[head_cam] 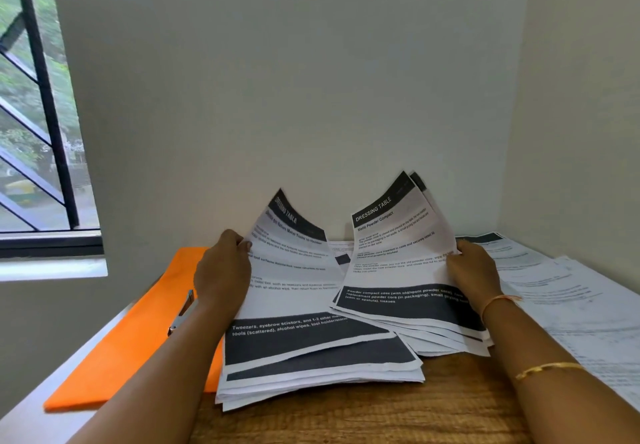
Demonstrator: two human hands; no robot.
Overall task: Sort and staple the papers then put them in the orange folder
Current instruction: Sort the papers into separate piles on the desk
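Two bundles of printed papers with dark headers and footers stand tilted up from the wooden table. My left hand [221, 272] grips the left edge of the left paper bundle [301, 305], titled "Dressing Table". My right hand [476, 272] grips the right edge of the right paper bundle [398, 263], headed "Refill Powder Compact". The near ends of both bundles rest on the table, and the right one overlaps the left. The orange folder [131, 346] lies flat at the left, partly under my left arm. A metal stapler [181, 312] lies on the folder.
More printed sheets [568, 291] are spread over the table's right side up to the corner wall. Bare wooden table [381, 409] shows in front. A barred window [38, 114] is at the left. The back wall stands close behind the papers.
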